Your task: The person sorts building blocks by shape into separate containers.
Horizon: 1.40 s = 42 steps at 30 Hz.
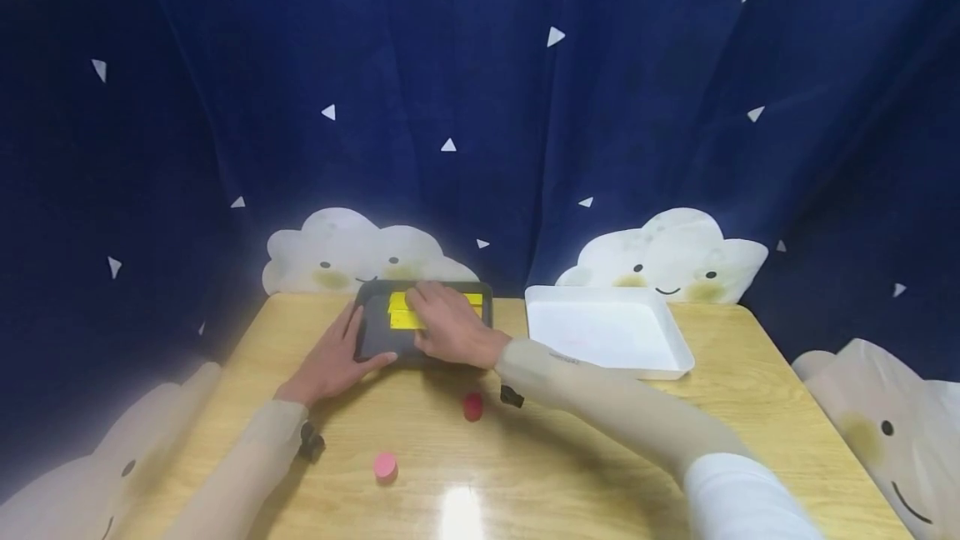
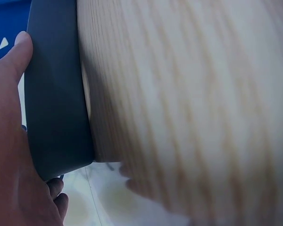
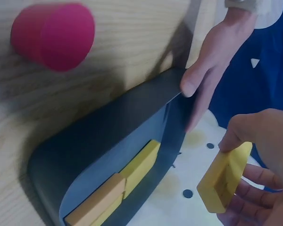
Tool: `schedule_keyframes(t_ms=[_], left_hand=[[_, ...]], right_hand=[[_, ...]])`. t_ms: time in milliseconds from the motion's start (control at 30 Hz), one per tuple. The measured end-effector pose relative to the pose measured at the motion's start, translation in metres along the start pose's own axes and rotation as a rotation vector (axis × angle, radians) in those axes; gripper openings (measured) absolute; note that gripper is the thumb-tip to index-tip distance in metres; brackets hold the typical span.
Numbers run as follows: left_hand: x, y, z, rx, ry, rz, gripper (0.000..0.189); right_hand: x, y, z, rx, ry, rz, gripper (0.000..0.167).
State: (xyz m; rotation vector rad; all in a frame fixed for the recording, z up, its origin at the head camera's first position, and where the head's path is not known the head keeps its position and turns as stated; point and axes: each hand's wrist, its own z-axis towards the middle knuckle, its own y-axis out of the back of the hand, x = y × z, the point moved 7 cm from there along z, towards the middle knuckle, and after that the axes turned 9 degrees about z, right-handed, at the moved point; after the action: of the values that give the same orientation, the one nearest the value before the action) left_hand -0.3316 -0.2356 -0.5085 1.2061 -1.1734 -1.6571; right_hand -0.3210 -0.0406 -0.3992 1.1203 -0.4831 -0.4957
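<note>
At the back left of the table sits a dark grey tray (image 1: 377, 319) holding yellow blocks (image 3: 141, 165) and an orange-tan block (image 3: 95, 201). My left hand (image 1: 333, 363) holds its near left corner, thumb along the front side and fingers along the left side. Over the tray, my right hand (image 1: 450, 327) grips a yellow block (image 3: 224, 179) between thumb and fingers, above the blocks lying inside. In the head view this hand hides part of the tray and its blocks.
To the right stands a white tray (image 1: 534, 315), partly behind my right forearm. A red cylinder (image 1: 472, 407) and a pink cylinder (image 1: 386, 467) are on the wooden table (image 1: 585, 490) nearer me. A dark blue curtain (image 1: 480, 90) hangs behind the table.
</note>
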Motion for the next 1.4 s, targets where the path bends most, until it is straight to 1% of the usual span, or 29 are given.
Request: schedule_keyframes(t_ms=[267, 467, 633, 867, 1100, 1400], left_hand=[[-0.001, 0.003, -0.001, 0.002, 0.008, 0.001, 0.124], [-0.001, 0.002, -0.002, 0.002, 0.004, 0.004, 0.125], [-0.002, 0.0, -0.003, 0.001, 0.0, 0.002, 0.125], [0.0, -0.001, -0.003, 0.015, 0.021, 0.002, 0.126], [0.0, 0.0, -0.003, 0.021, 0.025, 0.01, 0.126], [-0.001, 0.0, -0.003, 0.026, 0.032, 0.014, 0.126]], right_hand=[[-0.018, -0.023, 0.012, 0.009, -0.016, -0.061, 0.043], [-0.03, -0.04, 0.012, 0.074, -0.056, -0.058, 0.042], [-0.038, -0.052, 0.011, 0.108, -0.09, -0.062, 0.041], [-0.047, -0.072, 0.012, 0.178, -0.14, -0.065, 0.038], [-0.049, -0.083, 0.014, 0.2, -0.154, -0.069, 0.037], [-0.049, -0.088, 0.017, 0.254, -0.187, -0.073, 0.035]])
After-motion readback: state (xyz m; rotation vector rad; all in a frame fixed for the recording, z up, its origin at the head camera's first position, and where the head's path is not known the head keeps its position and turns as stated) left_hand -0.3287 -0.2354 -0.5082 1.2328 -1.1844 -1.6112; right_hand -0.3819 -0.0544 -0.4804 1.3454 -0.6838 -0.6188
